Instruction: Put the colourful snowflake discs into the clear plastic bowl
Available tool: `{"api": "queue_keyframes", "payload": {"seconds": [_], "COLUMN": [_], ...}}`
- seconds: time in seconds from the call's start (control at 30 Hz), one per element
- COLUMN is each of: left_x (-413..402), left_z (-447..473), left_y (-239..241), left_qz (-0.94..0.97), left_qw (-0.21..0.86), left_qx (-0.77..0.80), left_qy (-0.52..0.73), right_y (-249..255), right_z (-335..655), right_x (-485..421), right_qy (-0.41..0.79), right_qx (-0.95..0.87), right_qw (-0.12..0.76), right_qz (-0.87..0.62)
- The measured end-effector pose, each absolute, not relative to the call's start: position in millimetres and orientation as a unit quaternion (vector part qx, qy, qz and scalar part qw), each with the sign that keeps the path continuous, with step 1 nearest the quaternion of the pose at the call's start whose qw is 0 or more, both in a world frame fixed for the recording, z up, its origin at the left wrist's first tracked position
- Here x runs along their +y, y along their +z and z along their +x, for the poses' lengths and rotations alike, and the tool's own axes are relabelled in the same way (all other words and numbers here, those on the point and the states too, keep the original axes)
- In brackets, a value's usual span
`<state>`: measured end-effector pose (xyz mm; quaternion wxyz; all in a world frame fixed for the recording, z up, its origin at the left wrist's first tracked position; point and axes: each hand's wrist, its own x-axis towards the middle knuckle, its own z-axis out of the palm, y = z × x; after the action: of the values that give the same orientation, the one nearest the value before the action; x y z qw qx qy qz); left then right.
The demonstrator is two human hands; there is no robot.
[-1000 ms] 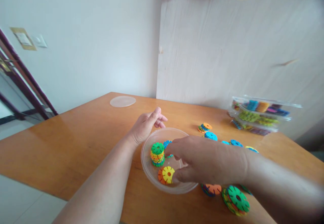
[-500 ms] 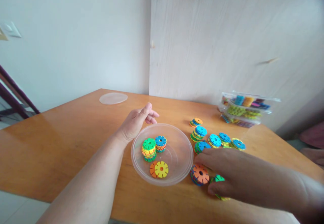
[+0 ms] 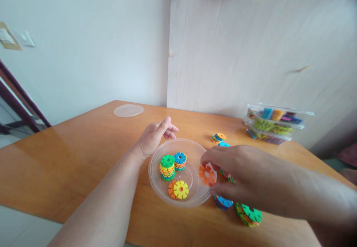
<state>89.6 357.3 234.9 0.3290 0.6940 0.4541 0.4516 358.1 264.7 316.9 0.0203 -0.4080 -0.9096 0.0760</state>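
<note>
A round clear plastic tub [image 3: 195, 201] stands on the table. In it are a stack topped by a green notched disc [image 3: 167, 161], a stack topped by a blue disc [image 3: 180, 157], and a yellow disc [image 3: 181, 189] overlapping an orange one. At the tub's far left rim my left hand [image 3: 156, 137] rests loosely, fingers apart and slightly bent, holding nothing. Over the right rim, my right hand [image 3: 240, 176] pinches an orange notched disc [image 3: 207, 175] between thumb and fingers. Below that hand lie a blue-topped stack [image 3: 224, 202] and a green-topped stack [image 3: 249, 214].
Several more disc stacks are partly hidden behind my right hand; an orange-topped stack [image 3: 219, 137] shows beyond it. Clear boxes of colourful pieces [image 3: 276, 122] stand at the back right. A round clear lid [image 3: 128, 110] lies at the back left of the wooden table [image 3: 92, 150].
My right hand has lifted the orange disc off the stack beside the tub and carried it left to the rim, uncovering a blue disc. My left hand stays by the tub. The view has shifted slightly.
</note>
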Motion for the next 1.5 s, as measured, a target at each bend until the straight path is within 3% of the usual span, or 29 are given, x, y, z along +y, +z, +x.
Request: {"api": "queue_keyframes", "payload": {"seconds": [0.17,0.4,0.53,0.73,1.17,1.5], "left_x": [358,357,356,358,358,355], "left_z": [89,92,92,90,91,92], "left_y": [235,237,236,233,235,238], "left_qz": [0.691,0.689,0.693,0.696,0.696,0.691], "left_qw": [0.344,0.346,0.336,0.337,0.339,0.353], "left_qx": [0.448,0.449,0.447,0.444,0.447,0.441], "left_qy": [0.452,0.452,0.454,0.454,0.448,0.45], "right_y": [314,319,304,278,324,311], "right_z": [330,380,394,388,368,299], "right_x": [271,264,255,251,265,310], "right_qy": [0.098,0.116,0.113,0.148,0.093,0.142], "right_qx": [-0.922,-0.897,-0.88,-0.867,-0.906,-0.929], "right_qw": [-0.001,-0.015,-0.065,-0.073,0.022,-0.186], "right_qz": [-0.374,-0.427,-0.456,-0.47,-0.413,-0.288]}}
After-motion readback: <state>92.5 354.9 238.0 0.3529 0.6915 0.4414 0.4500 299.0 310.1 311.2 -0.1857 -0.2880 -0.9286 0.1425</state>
